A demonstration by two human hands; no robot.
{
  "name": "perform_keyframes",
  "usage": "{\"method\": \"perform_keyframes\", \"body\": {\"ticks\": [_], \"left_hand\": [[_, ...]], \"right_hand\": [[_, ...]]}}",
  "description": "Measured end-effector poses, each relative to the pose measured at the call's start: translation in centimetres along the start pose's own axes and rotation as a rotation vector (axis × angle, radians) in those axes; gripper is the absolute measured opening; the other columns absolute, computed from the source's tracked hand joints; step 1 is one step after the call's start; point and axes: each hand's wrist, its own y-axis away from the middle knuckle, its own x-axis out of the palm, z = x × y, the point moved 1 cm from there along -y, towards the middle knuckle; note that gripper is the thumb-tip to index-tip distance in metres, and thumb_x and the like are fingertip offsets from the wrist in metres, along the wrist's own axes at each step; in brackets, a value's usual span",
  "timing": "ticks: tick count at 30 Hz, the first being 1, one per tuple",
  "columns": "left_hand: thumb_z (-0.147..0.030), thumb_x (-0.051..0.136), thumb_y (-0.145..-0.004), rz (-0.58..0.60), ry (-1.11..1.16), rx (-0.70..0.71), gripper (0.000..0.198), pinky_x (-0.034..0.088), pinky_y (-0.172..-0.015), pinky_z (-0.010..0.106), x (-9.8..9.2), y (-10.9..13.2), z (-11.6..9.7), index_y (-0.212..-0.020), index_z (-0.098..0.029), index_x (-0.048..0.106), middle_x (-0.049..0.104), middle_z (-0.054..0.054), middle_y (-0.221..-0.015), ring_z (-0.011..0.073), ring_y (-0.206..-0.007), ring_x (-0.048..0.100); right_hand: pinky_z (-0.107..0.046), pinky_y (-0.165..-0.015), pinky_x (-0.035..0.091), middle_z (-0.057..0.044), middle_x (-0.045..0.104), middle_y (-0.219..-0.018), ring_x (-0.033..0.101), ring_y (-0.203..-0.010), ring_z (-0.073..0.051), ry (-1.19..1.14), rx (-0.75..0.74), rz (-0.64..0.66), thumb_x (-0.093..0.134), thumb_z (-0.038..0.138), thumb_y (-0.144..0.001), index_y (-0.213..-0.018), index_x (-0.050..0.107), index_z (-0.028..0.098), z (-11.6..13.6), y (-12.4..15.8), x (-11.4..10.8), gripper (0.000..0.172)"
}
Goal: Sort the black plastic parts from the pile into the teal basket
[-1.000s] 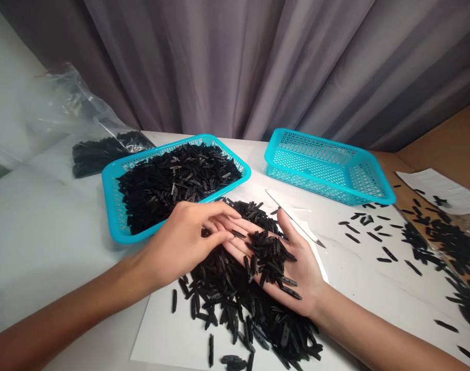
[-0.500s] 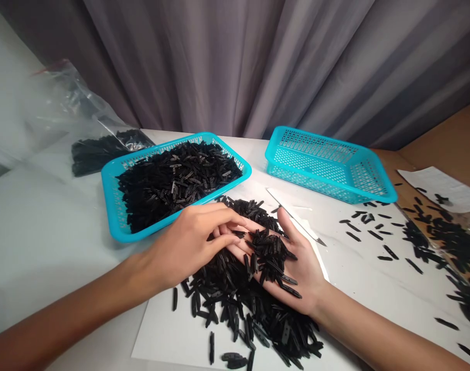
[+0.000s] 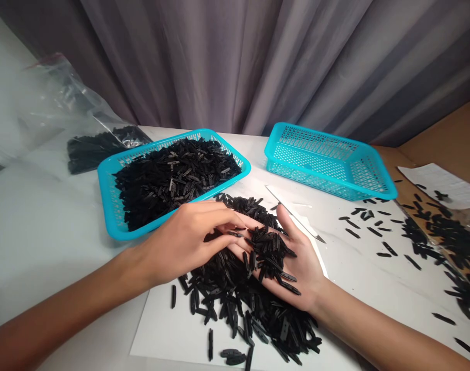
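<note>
My right hand (image 3: 306, 265) lies palm up with its fingers stretched out and bears a heap of small black plastic pieces (image 3: 271, 252). Over those fingers, my left hand (image 3: 192, 237) is bent, thumb and fingertips pinching one slim black piece (image 3: 234, 234). Beneath both hands spreads a larger pile of the same flat, pointed pieces (image 3: 219, 293), partly hidden by them, on a white sheet (image 3: 157, 330). Behind my left hand stands a turquoise basket (image 3: 119, 234) filled with such pieces.
Another turquoise basket (image 3: 328, 188), holding no pieces, stands at the back right. A thin pointed blade (image 3: 297, 214) lies beyond my right hand. Loose pieces (image 3: 389, 248) are scattered rightward beside cardboard (image 3: 443, 126). At left is a clear bag (image 3: 91, 116) with black pieces.
My left thumb and fingertips have shifted slightly, and a piece now shows between them. The heap in my right palm looks the same. The view has moved a little.
</note>
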Motion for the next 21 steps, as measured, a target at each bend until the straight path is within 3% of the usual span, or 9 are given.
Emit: {"method": "perform_keyframes", "body": {"ticks": [6, 10, 16, 21], "left_hand": [[-0.016, 0.055, -0.097, 0.008, -0.1, -0.013, 0.031, 0.049, -0.088, 0.026, -0.05, -0.09, 0.21, -0.119, -0.032, 0.069, 0.067, -0.001, -0.099, 0.012, -0.095, 0.063], [-0.011, 0.056, -0.094, 0.036, -0.099, 0.028, 0.022, 0.049, -0.092, 0.024, -0.15, 0.04, 0.13, -0.104, -0.023, 0.073, 0.067, 0.0, -0.106, 0.0116, -0.101, 0.062], [-0.01, 0.06, -0.093, 0.066, -0.063, 0.066, 0.021, 0.045, -0.099, 0.023, -0.33, -0.06, -0.08, -0.106, -0.023, 0.07, 0.07, -0.004, -0.117, 0.0095, -0.107, 0.062], [-0.006, 0.061, -0.091, 0.037, -0.003, 0.065, 0.018, 0.047, -0.097, 0.024, -0.07, -0.19, -0.15, -0.1, -0.02, 0.069, 0.074, -0.002, -0.113, 0.0101, -0.104, 0.066]], "right_hand": [[-0.048, -0.119, 0.031, -0.015, 0.064, -0.135, 0.057, -0.13, -0.026, 0.025, 0.001, 0.018, 0.036, 0.059, -0.099, -0.142, 0.052, 0.013, -0.05, 0.15, 0.09, 0.065], [-0.048, -0.119, 0.032, -0.015, 0.061, -0.14, 0.055, -0.131, -0.026, 0.052, 0.009, 0.01, 0.035, 0.059, -0.099, -0.144, 0.051, 0.014, 0.01, 0.11, 0.02, 0.066], [-0.047, -0.119, 0.032, -0.015, 0.06, -0.141, 0.055, -0.132, -0.027, 0.06, 0.019, 0.008, 0.033, 0.06, -0.099, -0.144, 0.05, 0.014, 0.09, 0.07, 0.1, 0.067], [-0.047, -0.117, 0.034, -0.015, 0.061, -0.139, 0.056, -0.13, -0.026, 0.079, 0.021, -0.01, 0.032, 0.06, -0.099, -0.144, 0.05, 0.014, 0.13, 0.11, 0.21, 0.067]]}}
